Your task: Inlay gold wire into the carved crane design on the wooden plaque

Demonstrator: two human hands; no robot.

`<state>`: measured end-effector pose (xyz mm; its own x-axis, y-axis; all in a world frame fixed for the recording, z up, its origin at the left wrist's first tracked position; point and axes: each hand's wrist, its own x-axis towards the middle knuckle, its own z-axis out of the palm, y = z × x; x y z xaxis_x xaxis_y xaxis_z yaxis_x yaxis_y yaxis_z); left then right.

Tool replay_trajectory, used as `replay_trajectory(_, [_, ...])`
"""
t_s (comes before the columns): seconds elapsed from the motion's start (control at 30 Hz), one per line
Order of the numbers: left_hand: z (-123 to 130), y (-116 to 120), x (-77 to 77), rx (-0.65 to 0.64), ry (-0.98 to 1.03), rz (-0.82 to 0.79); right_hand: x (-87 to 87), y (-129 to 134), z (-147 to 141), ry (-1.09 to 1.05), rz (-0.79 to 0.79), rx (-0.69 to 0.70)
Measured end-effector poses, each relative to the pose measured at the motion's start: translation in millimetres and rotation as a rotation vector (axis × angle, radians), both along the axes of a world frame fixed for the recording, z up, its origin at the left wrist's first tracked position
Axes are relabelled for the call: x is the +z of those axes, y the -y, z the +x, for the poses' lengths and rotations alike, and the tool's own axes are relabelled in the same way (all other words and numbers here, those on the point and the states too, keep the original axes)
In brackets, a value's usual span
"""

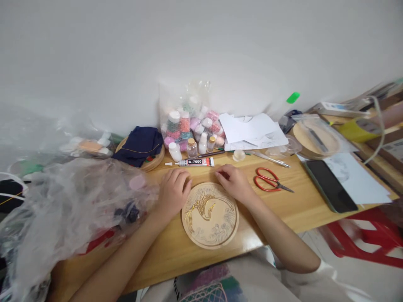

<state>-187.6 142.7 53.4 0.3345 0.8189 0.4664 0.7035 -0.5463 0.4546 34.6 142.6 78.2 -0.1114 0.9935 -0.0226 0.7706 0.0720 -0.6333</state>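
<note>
A round wooden plate (208,235) lies flat on the table in front of me. It bears line-drawn waves and a crane (206,206), partly worked in gold. My left hand (174,191) rests at the plate's upper left rim, its fingers loosely bent and nothing visible in them. Across from it, my right hand (234,182) lies by the upper right rim, also relaxed, with no object to be seen in it. Just beyond both hands is a B-7000 glue tube (198,162), with its white cap (168,163) beside it.
Red-handled scissors (270,180) and a dark phone (330,186) lie at the right. Small bottles (192,148), a bag of coloured beads (185,121) and papers (252,130) stand along the wall. Crumpled plastic (72,205) covers the left side. A red stool (365,239) stands below.
</note>
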Motion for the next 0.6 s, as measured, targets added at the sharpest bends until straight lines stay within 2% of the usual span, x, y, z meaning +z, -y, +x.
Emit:
replay_trajectory(0.1, [1,-6,5.8,0.065,-0.178,0.063,-2.5,0,2,-0.058,0.002,-0.002])
replay_trajectory(0.2, [2,-15,10.3,0.074,-0.370,0.091,-3.7,0,1,-0.095,-0.009,-0.008])
replay_trajectory(0.43, [5,-27,15.2,0.055,-0.443,0.034,-1.4,2,-2,-0.147,-0.041,-0.028])
replay_trajectory(0.6, [5,-30,10.5,0.010,-0.442,-0.012,-1.8,2,-4,-0.198,-0.065,-0.034])
